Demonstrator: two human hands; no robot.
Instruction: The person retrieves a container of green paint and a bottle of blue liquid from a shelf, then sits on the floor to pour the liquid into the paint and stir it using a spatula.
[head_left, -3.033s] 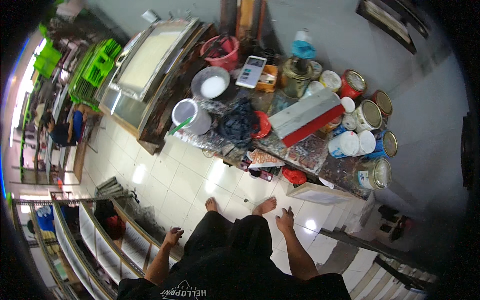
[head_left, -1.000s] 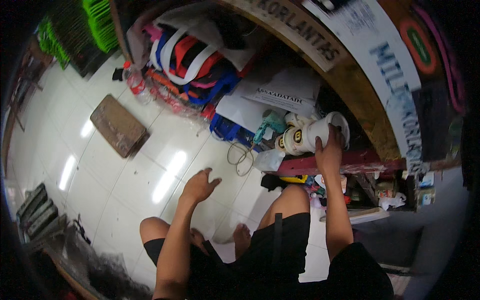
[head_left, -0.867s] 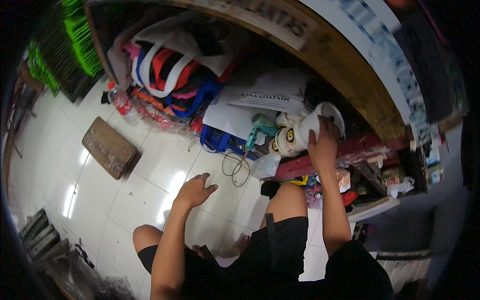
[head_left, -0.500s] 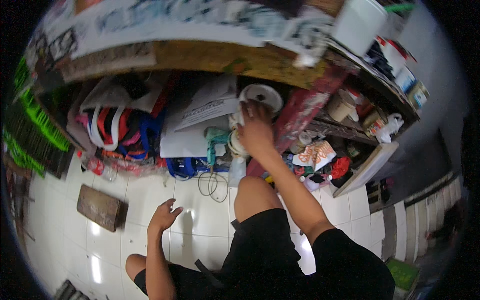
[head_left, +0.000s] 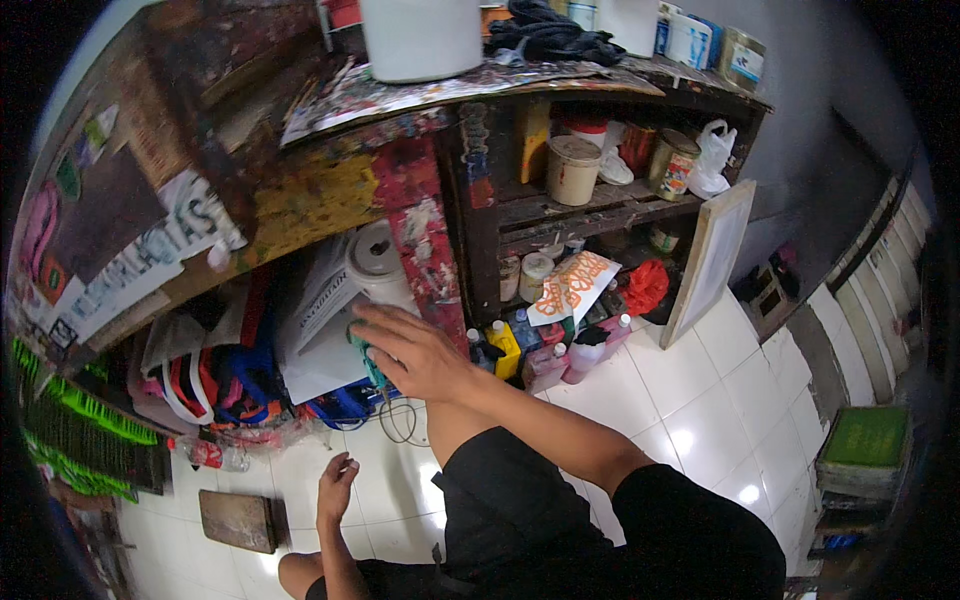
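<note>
The right hand has its fingers extended and slightly apart before the white lidded tub, masking its lower part and part of the teal tool; contact cannot be told. The left hand, fingers loosely bent, hangs nearer, over the floor. A red-stained post blocks the tub's right; papers lie left.

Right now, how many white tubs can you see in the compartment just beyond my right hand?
1: the white tub, beside the red-painted post. Your right hand may hide others.
</note>
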